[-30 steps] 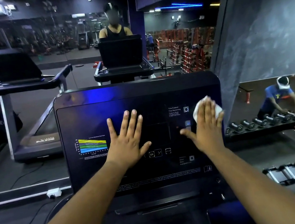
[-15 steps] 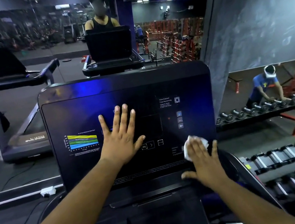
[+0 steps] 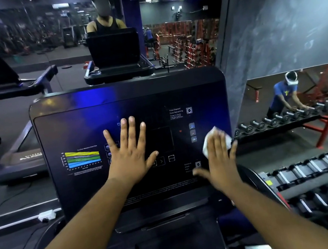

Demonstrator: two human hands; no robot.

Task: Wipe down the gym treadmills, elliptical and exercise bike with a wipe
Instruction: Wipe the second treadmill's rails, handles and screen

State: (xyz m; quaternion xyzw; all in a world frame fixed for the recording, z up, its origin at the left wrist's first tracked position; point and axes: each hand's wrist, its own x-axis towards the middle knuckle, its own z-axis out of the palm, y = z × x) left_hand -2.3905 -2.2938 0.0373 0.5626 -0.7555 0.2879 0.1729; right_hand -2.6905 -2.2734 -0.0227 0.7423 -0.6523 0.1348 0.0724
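Hands, two of them, lie flat on one dark treadmill console (image 3: 84,125): the left hand (image 3: 130,154) spread with straight fingers at centre, the right hand (image 3: 219,158) pressing one white wipe (image 3: 207,146) against the panel's right edge; half a second ago that wipe sat lower, near the console's bottom corner, while the left hand has stayed put

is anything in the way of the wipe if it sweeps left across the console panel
Yes. The left hand lies flat mid-panel on the console, directly left of the wipe under the right hand. Nothing else visible sits on the panel.
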